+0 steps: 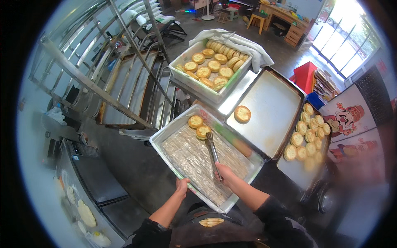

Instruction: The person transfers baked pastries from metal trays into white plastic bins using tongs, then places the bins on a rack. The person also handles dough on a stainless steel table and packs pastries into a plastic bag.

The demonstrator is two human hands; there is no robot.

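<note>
My right hand (226,173) is closed around metal tongs (212,150). The tips of the tongs touch a round golden pastry (202,132) in the corner of a white plastic crate (164,155); whether they pinch it I cannot tell. Beside it lies a second pastry (195,121), against the crate's far left end. Clear crinkled film (194,163) lines the crate's floor. My left hand (182,186) grips the near left rim of this crate. To the right, a large metal baking tray (271,111) holds a single pastry (242,113).
Another white crate (178,78), with rows of pastries and a cloth (252,43), stands beyond. A tray (295,173) of many pastries sits at far right. On the left are a metal rack (95,91) and a dough-strewn counter (68,177).
</note>
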